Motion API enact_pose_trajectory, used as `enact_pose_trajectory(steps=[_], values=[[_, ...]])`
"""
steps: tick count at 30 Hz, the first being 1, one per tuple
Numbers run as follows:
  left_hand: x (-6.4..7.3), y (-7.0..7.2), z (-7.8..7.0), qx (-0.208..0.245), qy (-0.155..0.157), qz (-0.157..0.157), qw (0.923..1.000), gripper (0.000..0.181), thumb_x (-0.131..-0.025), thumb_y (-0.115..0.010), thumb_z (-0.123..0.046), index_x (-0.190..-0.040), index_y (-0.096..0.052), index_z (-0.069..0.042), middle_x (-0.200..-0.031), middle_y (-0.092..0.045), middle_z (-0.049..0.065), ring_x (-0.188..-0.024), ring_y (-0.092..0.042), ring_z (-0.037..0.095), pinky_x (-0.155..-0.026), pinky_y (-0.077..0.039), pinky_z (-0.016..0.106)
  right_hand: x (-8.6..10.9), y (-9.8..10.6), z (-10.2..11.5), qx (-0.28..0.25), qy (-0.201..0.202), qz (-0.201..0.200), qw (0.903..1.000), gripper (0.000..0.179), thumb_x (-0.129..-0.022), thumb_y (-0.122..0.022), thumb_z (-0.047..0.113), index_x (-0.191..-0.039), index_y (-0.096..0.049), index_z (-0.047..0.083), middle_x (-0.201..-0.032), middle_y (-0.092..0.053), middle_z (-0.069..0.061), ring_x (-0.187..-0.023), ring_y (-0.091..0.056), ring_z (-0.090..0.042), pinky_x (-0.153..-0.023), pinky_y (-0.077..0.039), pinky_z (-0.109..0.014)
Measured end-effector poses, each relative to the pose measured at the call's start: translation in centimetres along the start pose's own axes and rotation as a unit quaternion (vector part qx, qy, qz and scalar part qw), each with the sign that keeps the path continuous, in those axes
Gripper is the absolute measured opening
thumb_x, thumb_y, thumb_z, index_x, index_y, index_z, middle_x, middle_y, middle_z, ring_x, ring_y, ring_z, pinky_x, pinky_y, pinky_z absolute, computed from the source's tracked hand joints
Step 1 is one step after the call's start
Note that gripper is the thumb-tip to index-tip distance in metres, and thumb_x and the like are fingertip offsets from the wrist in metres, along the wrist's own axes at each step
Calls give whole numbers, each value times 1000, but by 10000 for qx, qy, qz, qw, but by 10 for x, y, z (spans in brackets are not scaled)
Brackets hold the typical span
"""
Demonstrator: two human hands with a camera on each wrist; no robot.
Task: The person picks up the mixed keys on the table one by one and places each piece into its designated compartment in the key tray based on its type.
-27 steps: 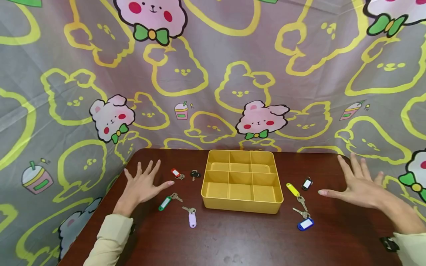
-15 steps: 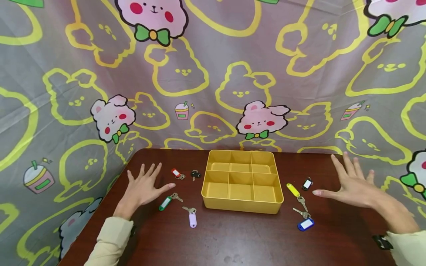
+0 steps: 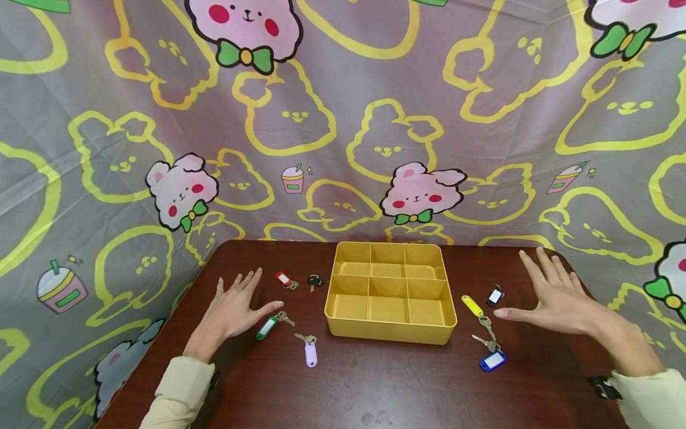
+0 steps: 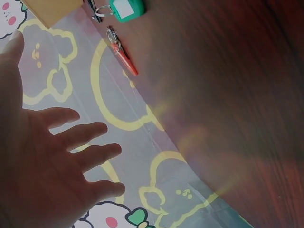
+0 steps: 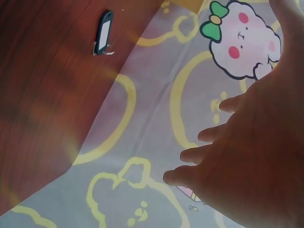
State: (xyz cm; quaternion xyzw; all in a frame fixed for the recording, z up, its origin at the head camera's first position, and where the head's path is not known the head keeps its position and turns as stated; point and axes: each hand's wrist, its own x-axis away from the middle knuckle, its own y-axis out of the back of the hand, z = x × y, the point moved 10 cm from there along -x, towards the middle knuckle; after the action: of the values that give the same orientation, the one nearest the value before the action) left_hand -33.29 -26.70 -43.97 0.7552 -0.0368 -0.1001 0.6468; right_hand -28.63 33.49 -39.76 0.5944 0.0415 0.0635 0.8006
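My left hand [image 3: 234, 311] hovers with fingers spread over the table's left side, holding nothing. Its thumb tip is near a key with a green tag [image 3: 266, 328]. Beyond it lie a key with a red tag [image 3: 283, 278] and a black-headed key [image 3: 315, 281]; nearer me is a key with a lilac tag [image 3: 310, 354]. On the right, my right hand [image 3: 563, 304] is also spread and holds nothing. Close to its thumb are a yellow-tagged key [image 3: 472, 305] and a black key tag [image 3: 495, 295]. A key with a blue tag [image 3: 492, 361] lies nearer me.
Between the hands stands a yellow box [image 3: 390, 331] with several open compartments. The dark wooden table [image 3: 370, 387] ends at a patterned cloth [image 3: 343, 137] that rises behind and at both sides.
My right hand has moved left, its thumb coming closer to the yellow tag. The left hand has shifted slightly down and right. Keys and box stay where they were.
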Motion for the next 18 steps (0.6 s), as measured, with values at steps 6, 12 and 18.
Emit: enact_pose_trajectory(steps=[6,12,18], values=[[2,-1,-4,103,-65,-43,9999,112,-89,-54,-84,-163,-36,-3,-164,-45,21,-151,-41,52,-121,-10,83,1,-2,7,-164,89,19,9998,138,-82,-78,68,-168,10,5,-169,16,-38,-150,11,-71,-114,-2,-88],[3,1,-7,215,-65,-82,9997,114,-89,-52,-85,-162,-36,1,-154,-55,28,-143,-53,47,-125,-24,73,0,-6,11,-409,105,34,9991,139,-81,-80,65,-168,10,5,-170,18,-37,-152,14,-68,-114,-7,-88],[4,-1,-8,363,-96,-118,9992,112,-88,-54,-85,-161,-39,-2,-152,-57,28,-135,-60,45,-111,-49,65,-2,-10,17,-560,169,119,9982,137,-82,-81,63,-168,11,7,-170,15,-37,-153,12,-67,-108,-16,-90]])
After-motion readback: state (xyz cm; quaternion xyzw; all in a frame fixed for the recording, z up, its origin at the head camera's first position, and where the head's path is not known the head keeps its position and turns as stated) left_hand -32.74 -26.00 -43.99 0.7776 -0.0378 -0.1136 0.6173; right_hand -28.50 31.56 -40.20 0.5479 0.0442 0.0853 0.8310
